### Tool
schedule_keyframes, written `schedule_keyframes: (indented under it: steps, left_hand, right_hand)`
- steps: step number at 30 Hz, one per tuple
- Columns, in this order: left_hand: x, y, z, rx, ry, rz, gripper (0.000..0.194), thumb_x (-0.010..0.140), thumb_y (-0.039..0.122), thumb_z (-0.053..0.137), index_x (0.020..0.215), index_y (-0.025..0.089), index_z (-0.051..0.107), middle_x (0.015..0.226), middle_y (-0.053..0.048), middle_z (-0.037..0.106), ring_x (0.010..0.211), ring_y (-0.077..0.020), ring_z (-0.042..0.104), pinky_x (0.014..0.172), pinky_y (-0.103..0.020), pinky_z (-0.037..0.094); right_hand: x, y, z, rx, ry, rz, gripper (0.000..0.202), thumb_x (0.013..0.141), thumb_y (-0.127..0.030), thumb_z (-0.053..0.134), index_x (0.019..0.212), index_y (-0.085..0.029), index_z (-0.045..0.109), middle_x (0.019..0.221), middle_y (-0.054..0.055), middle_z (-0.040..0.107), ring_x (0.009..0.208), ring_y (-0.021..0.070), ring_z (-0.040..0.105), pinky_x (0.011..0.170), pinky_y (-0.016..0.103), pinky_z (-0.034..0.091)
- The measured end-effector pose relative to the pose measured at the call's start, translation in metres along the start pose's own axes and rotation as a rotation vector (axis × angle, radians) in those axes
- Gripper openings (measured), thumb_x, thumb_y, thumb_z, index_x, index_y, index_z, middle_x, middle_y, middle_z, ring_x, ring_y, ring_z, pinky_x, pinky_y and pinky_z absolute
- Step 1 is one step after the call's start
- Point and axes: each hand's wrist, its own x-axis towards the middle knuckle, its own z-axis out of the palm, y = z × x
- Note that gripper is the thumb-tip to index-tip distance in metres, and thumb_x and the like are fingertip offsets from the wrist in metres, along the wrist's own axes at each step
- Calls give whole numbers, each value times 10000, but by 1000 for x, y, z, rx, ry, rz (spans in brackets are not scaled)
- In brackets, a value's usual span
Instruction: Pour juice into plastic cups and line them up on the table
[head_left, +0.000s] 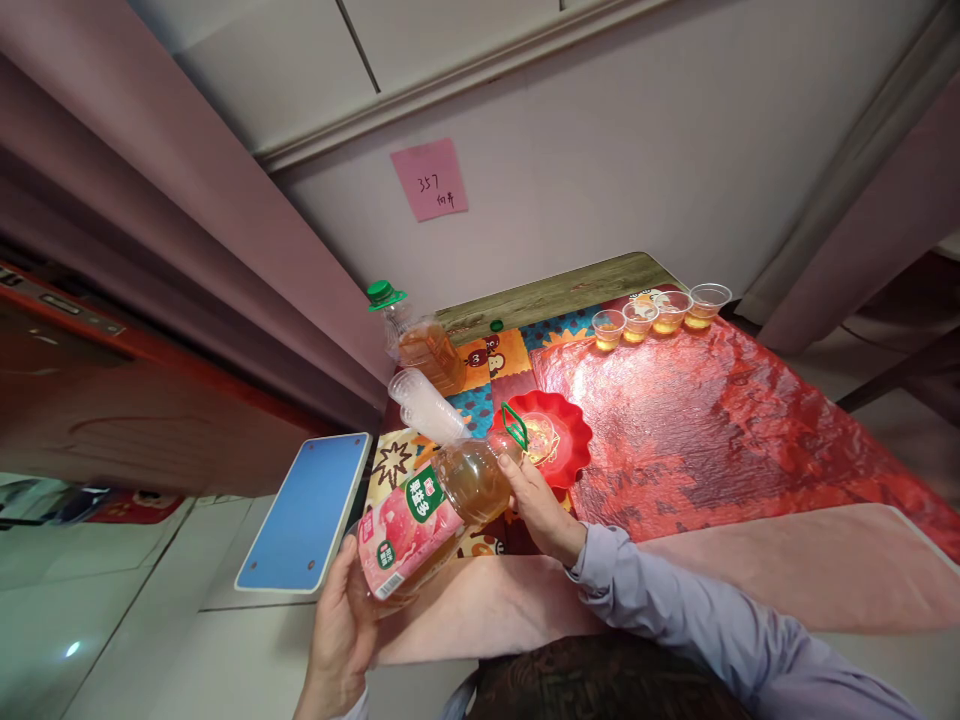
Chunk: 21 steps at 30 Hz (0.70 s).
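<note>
Left hand (339, 610) cups the base of the juice bottle (420, 525), thumb along its side; any fingers beneath are hidden. Right hand (541, 508) is closed about the bottle's shoulder near the neck. The bottle lies tilted over the near part of the table (634, 277), neck toward the red dish (579, 440). Hazard: smooth plastic could slip if either grip loosens. Closure at the mouth cannot be confirmed; if uncapped, steeper tilt could spill. Beyond, the stacked cups (431, 408) could topple if the bottle swings. At the far edge, four filled cups (670, 318) could slop if the table is jolted.
</note>
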Motion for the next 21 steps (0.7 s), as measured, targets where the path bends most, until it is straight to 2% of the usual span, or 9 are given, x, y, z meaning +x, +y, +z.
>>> schedule_keyframes:
  steps: [8,21]
  left_hand:
    - [0,-1,-1,14,-2,3,616,924,377,676,1516,213,633,1085,-108,858,945,-353,830,867,-486,670]
    - [3,-4,-5,8,-19,19,605,908,399,708,1485,224,667,1113,-110,856,1040,-375,816,901,-499,663]
  right_hand:
    - [-1,2,-1,5,8,17,651,897,-738,756,1352,-276,702,1373,80,768,1357,341,671,1129,558,574]
    - [-1,-2,2,-1,-8,-9,608,915,-716,744,1345,-287,704,1465,79,727,1430,351,631,1142,573,574]
